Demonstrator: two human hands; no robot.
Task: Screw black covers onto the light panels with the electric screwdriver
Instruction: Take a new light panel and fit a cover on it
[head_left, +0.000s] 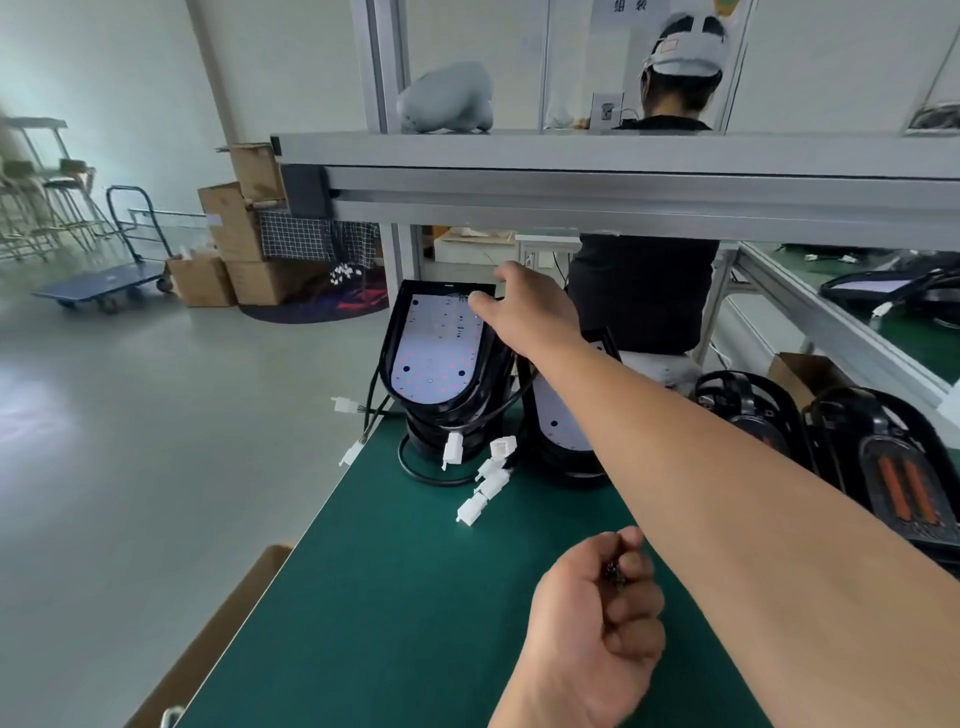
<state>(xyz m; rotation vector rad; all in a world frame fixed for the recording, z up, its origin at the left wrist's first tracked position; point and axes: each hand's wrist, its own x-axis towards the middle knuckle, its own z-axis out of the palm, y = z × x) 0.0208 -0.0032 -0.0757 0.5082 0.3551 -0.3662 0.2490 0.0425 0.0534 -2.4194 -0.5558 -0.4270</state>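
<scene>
Head view: the right hand (519, 306) grips the far edge of the top light panel (434, 348), thumb on its white face. The panel tops a stack at the far left of the green counter (415, 597). The left hand (597, 618) is clenched around small dark screws (615, 571). The writing on the paper sign (631, 6) overhead is too blurred to read.

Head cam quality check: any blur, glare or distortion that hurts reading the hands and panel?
Head view: fisheye bows the aluminium beam; stools at far left are smeared; soft glare patch on the floor. The right hand gripping the light panel reads fairly sharp; the small dark parts in the left hand are too small to identify.
</scene>
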